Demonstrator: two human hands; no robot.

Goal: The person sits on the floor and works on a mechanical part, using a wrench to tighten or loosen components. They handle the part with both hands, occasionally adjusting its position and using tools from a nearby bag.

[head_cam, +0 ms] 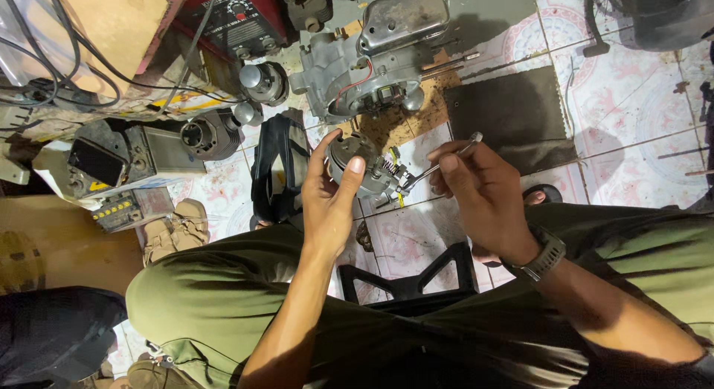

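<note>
Standing right next to this, so here's how it looks. The left hand (327,192) has a round grey engine part (361,164) up at about knee height, over the tiled floor (632,99) rather than resting on it. The grip is wrapped around it, thumb pressed on the near face and fingers curled behind the rim, probably so the side with the little springs and fittings faces the other hand. The right hand (476,188) pinches a thin metal tool (439,162) between thumb and fingers, holding it like a pen, its tip in at the part's edge. Held that lightly, I'd guess it's for picking or prying at something small.

The bigger engine block (372,69) sits on the floor just beyond, lying on scraps of board. A grey cylinder piece (212,132) lies off to the left by a black sandal (279,162).

What I can't make out: the tool tip is lost in the clutter of wires and springs, so what it touches is anyone's guess. The back of the part is hidden by the fingers. The black stool (416,281) is mostly covered by the olive trousers.
</note>
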